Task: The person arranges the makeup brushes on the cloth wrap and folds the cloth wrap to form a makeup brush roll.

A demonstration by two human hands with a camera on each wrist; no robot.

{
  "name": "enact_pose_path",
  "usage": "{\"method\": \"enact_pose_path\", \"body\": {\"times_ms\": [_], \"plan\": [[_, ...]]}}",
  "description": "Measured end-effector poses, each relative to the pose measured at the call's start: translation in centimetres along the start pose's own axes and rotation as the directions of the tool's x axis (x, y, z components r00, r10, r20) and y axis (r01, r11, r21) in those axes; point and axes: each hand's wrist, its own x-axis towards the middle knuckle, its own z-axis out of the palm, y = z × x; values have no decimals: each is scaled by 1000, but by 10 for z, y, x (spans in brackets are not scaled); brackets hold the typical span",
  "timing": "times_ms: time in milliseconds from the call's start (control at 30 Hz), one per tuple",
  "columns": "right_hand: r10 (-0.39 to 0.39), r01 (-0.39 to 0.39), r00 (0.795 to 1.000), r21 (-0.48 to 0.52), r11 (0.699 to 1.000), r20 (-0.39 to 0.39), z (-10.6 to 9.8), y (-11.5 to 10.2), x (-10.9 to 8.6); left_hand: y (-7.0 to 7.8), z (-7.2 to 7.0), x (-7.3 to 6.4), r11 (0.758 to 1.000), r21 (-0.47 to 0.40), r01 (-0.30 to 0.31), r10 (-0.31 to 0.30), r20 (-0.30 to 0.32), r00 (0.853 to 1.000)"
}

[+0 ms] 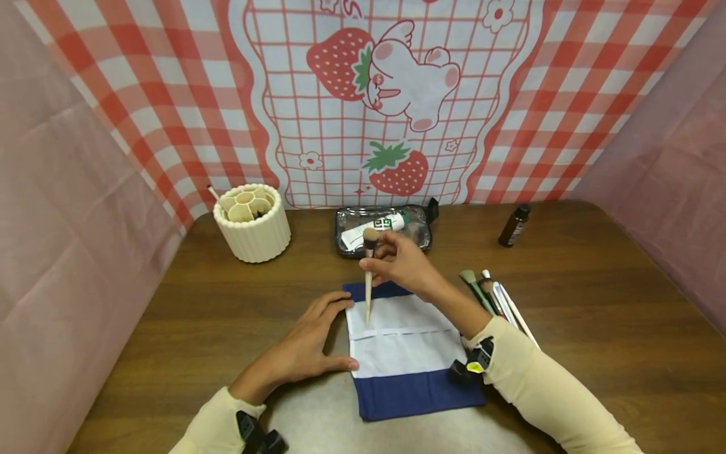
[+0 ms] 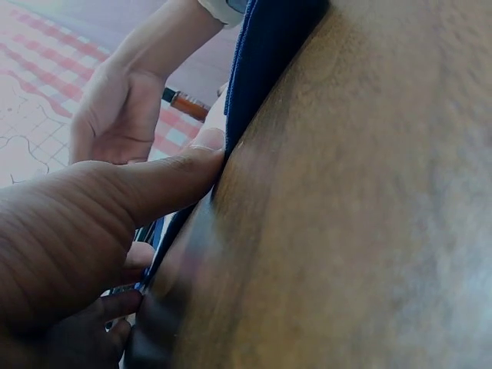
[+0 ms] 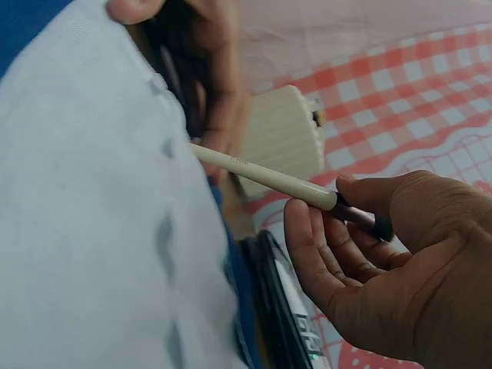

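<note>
My right hand pinches a makeup brush near its dark ferrule, bristles up and pale handle pointing down. The handle's tip is over the white middle of a navy-and-white fabric piece, just above a seam running across it. Along the fabric's left edge rests my left hand, its thumb and fingers spread apart, with the thumb touching the edge lower down. In the left wrist view, the thumb presses at the navy fabric's border.
Several makeup brushes lie right of the fabric. Behind it is a clear pouch with a white tube showing. A cream ribbed holder stands back left, a dark bottle back right. A checked cloth hangs behind the table.
</note>
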Motion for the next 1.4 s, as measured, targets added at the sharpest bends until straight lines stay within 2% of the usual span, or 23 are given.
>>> {"method": "enact_pose_path", "body": {"times_ms": [233,467,700,933,1067,1200,1300,1400], "plan": [[82,-78,995,-73,994,54,10,10,-5,1,0,-1,1000,9,-6,5,7,1000],[156,-138,978,-125,982,139,12,13,-15,0,0,1,1000,12,-23,23,0,1000],[134,-90,963,-191,978,233,10,13,-19,0,-1,1,1000,4,-22,22,8,1000],[131,-32,943,-309,951,306,8,15,-24,1,-1,0,1000,2,-10,10,18,1000],[142,-1,933,-391,920,332,7,15,-27,1,0,0,1000,7,2,-2,22,1000],[99,69,940,-464,883,328,5,15,-29,1,0,0,1000,3,2,-2,25,1000],[5,165,956,-554,816,292,1,14,-34,1,0,0,1000,1,0,0,26,1000],[-107,236,967,-651,722,231,-7,10,-42,1,0,1,1000,-1,-3,3,24,1000]]}}
